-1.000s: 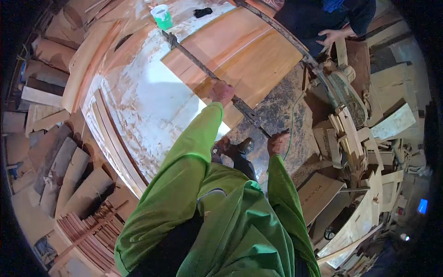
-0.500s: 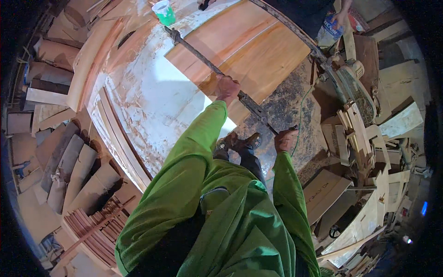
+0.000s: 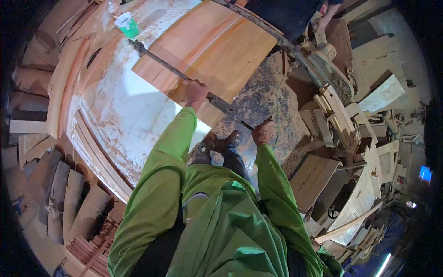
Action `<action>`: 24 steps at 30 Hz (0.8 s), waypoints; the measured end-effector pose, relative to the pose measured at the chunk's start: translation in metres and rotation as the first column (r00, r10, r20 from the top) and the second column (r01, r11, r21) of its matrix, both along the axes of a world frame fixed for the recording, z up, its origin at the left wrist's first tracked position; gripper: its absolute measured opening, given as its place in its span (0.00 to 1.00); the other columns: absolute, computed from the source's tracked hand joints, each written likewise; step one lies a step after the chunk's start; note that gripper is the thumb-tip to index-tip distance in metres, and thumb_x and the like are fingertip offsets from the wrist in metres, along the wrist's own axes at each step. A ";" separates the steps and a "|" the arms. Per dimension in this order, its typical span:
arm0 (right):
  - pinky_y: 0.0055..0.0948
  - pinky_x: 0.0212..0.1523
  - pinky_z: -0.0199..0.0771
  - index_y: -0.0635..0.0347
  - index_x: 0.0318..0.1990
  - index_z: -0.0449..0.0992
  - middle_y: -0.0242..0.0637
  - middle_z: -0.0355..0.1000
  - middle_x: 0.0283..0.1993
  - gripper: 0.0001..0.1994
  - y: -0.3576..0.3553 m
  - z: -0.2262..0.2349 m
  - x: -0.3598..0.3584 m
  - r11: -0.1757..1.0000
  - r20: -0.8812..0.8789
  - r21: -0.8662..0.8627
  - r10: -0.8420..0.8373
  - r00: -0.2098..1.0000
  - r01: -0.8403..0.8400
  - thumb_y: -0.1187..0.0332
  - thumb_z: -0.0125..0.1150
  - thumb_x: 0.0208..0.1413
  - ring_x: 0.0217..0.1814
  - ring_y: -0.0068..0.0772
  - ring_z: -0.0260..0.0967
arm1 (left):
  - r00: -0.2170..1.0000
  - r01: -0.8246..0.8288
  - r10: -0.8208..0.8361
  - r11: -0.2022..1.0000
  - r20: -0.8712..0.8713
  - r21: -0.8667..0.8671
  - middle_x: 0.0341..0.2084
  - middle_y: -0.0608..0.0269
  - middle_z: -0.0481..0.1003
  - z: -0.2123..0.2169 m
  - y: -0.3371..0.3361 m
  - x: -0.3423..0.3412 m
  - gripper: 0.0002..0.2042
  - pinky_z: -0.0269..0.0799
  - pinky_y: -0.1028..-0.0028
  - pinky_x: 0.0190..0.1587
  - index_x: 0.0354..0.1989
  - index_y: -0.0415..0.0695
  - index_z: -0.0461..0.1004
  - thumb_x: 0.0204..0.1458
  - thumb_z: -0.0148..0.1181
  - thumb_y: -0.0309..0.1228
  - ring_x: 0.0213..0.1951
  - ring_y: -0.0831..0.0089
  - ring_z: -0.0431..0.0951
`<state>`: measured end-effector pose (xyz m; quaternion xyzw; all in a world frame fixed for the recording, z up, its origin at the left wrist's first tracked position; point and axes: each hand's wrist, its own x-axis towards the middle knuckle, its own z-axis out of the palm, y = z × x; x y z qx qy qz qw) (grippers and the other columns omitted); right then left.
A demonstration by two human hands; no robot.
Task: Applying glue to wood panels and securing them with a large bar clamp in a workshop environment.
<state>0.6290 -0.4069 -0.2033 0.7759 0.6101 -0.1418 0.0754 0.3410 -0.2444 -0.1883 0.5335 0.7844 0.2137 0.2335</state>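
A long dark bar clamp [image 3: 161, 61] lies slantwise across the near part of a wide reddish wood panel [image 3: 217, 48]. My left hand [image 3: 195, 93] is closed round its bar, above the panel's near edge. At the clamp's right end, out past the panel, my right hand [image 3: 262, 132] grips what looks like its screw handle; the fingers partly hide it. The panel rests on a white, glue-smeared table [image 3: 110, 99], and a pale line runs along a joint between its boards. A second bar clamp [image 3: 249, 18] crosses the panel's far side.
Beyond the panel, another person's hand [image 3: 321, 23] hangs near the far clamp. A white cup with green contents [image 3: 127, 26] stands on the table's far left. Curved wood strips [image 3: 99, 150] lie along the table's left edge. Scrap wood and a cardboard box [image 3: 314, 181] crowd the right.
The whole view has shifted, so the table, panel and clamp appear further left. Both my hands keep their hold on the clamp. The other person's hand now appears lower beside the far clamp.
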 end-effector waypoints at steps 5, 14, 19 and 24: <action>0.48 0.38 0.68 0.78 0.52 0.60 0.55 0.67 0.35 0.22 -0.009 -0.044 0.018 0.957 0.027 0.245 -0.164 0.986 0.153 0.65 0.50 0.56 0.35 0.56 0.68 | 1.000 0.020 -0.020 0.999 -0.001 -0.035 0.27 0.44 0.78 0.011 -0.002 0.007 0.13 0.74 0.56 0.39 0.28 0.38 0.78 0.46 0.55 0.37 0.35 0.49 0.79; 0.32 0.31 0.70 0.66 0.46 0.61 0.43 0.70 0.33 0.17 -0.047 0.027 -0.005 0.753 -0.896 0.265 -0.038 0.442 0.603 0.61 0.54 0.61 0.33 0.35 0.71 | 0.999 0.022 -0.021 0.999 -0.039 0.032 0.26 0.48 0.78 0.006 0.001 0.009 0.13 0.74 0.56 0.37 0.25 0.41 0.76 0.46 0.56 0.39 0.34 0.52 0.80; 0.34 0.35 0.74 0.63 0.48 0.61 0.42 0.70 0.37 0.18 -0.155 -0.019 0.057 0.700 -0.898 -0.329 -0.439 0.019 0.635 0.58 0.53 0.62 0.39 0.37 0.73 | 0.949 0.202 -0.192 0.979 -0.251 0.016 0.29 0.50 0.78 -0.027 0.004 0.014 0.11 0.73 0.57 0.40 0.27 0.44 0.78 0.44 0.58 0.38 0.34 0.54 0.79; 0.34 0.27 0.73 0.64 0.35 0.68 0.45 0.72 0.33 0.15 -0.340 -0.155 0.148 1.000 -0.845 0.001 0.015 0.535 -0.027 0.59 0.59 0.57 0.33 0.38 0.74 | 0.606 0.697 -0.470 0.703 -0.641 0.143 0.28 0.53 0.77 -0.092 0.031 -0.063 0.13 0.72 0.60 0.36 0.35 0.45 0.78 0.48 0.58 0.40 0.33 0.55 0.78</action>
